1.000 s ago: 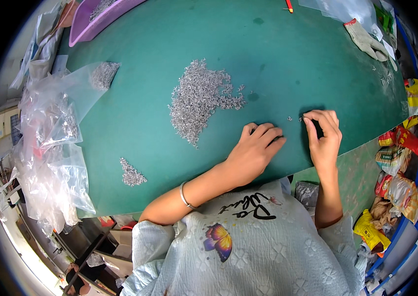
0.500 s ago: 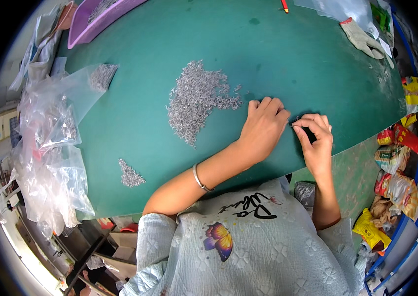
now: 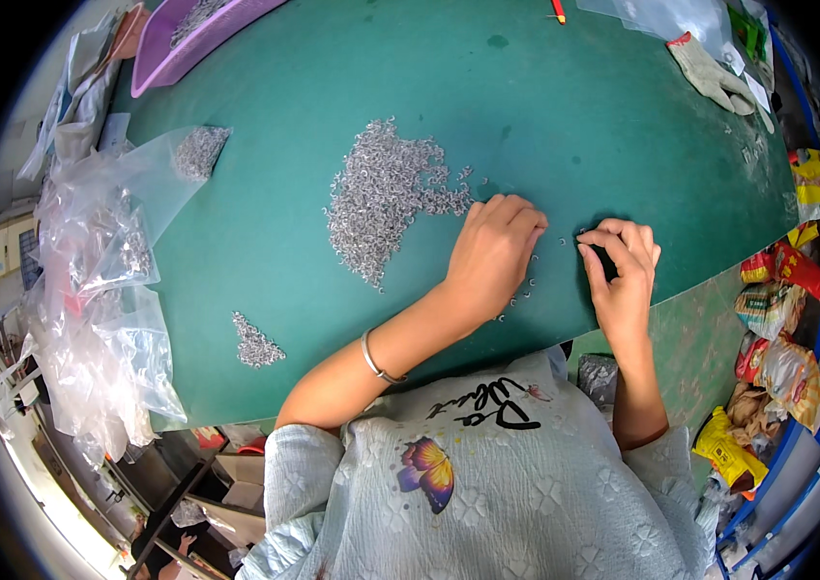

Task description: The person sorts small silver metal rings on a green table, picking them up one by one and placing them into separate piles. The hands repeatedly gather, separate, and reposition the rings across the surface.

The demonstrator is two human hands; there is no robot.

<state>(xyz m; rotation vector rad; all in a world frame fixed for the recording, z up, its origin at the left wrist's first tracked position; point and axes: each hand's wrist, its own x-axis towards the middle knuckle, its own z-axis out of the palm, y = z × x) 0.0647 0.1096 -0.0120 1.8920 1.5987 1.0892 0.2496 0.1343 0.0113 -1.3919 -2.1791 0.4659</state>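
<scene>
A large pile of tiny silver C-shaped metal pieces (image 3: 376, 198) lies on the green tabletop. Just right of its lower right end is my left hand (image 3: 497, 249), palm down with fingers curled together; whatever it may hold is hidden. Farther right, my right hand (image 3: 626, 271) pinches thumb against forefinger, and a tiny metal piece (image 3: 581, 232) shows at the tips. Between the two hands lies one loose metal piece (image 3: 562, 242). A few more loose pieces (image 3: 527, 293) are scattered beside my left wrist. At the left sits a smaller heap of pieces (image 3: 257, 343).
Clear plastic bags (image 3: 105, 319) crowd the table's left edge, one with metal pieces in its corner (image 3: 202, 152). A purple basket (image 3: 161, 63) stands far left. At the far right lies a work glove (image 3: 710, 77). Colourful packets (image 3: 768, 290) line the right side, past the table edge.
My left hand has moved left, away from my right hand toward the large pile, uncovering loose pieces on the table. My right hand has stayed nearly in place, still pinching.
</scene>
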